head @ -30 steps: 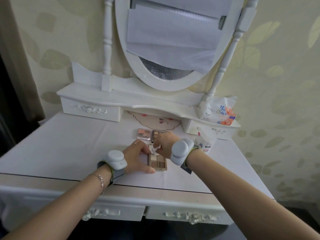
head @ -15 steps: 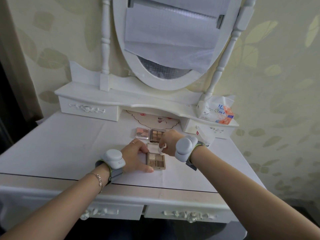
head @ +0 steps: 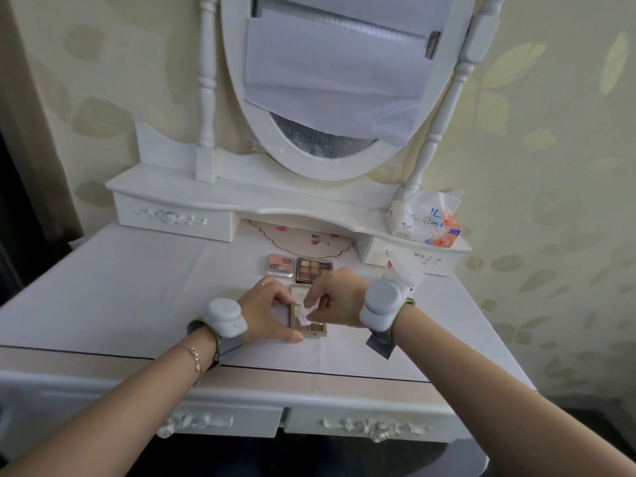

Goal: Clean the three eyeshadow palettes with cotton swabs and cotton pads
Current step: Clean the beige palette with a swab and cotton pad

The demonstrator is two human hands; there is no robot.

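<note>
Head view: right hand (head: 339, 297) pinches a cotton pad (head: 307, 311) onto the near palette (head: 308, 327), long axis near-far; left hand (head: 266, 311) grips its left edge

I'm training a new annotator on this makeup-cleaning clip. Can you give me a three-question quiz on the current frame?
1. True or false: the left hand steadies the open palette.
2. What does the right hand pinch?
3. How many palettes lie behind the hands: A one, B two, C three?

Key:
1. True.
2. A white cotton pad.
3. B: the pink palette and the brown palette.
</note>
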